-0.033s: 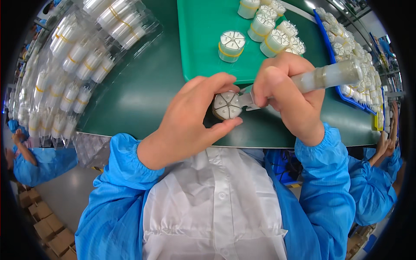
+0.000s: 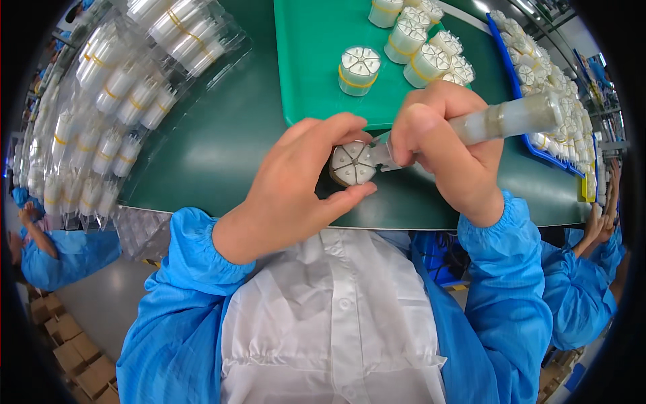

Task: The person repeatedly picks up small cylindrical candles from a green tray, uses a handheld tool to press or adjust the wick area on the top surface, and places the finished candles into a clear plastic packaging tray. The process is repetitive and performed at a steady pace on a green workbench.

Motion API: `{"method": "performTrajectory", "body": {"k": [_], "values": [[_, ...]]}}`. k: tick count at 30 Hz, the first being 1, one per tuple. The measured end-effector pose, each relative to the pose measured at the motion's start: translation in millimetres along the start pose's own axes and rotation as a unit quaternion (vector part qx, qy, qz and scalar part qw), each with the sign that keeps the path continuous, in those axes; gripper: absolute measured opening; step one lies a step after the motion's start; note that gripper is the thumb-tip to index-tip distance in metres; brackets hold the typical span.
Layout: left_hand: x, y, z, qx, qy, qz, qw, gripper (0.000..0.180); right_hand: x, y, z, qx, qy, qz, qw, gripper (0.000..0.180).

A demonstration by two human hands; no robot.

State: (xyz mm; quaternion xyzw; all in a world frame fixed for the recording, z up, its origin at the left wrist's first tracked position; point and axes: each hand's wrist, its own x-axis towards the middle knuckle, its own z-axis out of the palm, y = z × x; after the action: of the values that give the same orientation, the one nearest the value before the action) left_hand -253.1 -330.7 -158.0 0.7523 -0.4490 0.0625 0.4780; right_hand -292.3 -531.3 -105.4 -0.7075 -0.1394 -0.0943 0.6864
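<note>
Working a handled tool (image 2: 518, 118) at the three o'clock edge of a round piece (image 2: 353, 164), the right hand (image 2: 447, 145) clamps its fingers tight; the left hand's (image 2: 286, 175) fingers brace the piece. Steady pressure seems needed next.

Tray (image 2: 311, 81), twelve o'clock: we see plain green
Round piece (image 2: 353, 163): white, dark spokes
Our sleeves (image 2: 503, 269): bright blue
Tool handle (image 2: 513, 118), two o'clock: milky white, perhaps grey-banded

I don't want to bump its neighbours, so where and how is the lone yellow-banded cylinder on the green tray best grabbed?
Probably grip the lone cylinder at its yellow band, from the left: it stands upright, its round wall exposed there, while clustered cylinders and your right hand lie to its right.
</note>
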Motion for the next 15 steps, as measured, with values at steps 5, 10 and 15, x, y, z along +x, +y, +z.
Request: {"method": "performTrajectory", "body": {"k": [5,10,15], "values": [[4.6,2.9,-3.2,0.060,0.008,0.004,0.998,0.062,-2.8,10.9,1.1,-0.047,-0.023,-0.051,0.997,0.025],[3.1,1.5,-0.7,0.051,0.028,0.001,0.998,0.058,-3.0,13.2,1.6,-0.055,-0.022,-0.072,0.996,0.026],[2.5,0.9,1.3,-0.016,0.036,0.019,0.999,0.060,-0.3,-2.7,-0.9,0.035,0.015,-0.011,0.999,0.026]]}}
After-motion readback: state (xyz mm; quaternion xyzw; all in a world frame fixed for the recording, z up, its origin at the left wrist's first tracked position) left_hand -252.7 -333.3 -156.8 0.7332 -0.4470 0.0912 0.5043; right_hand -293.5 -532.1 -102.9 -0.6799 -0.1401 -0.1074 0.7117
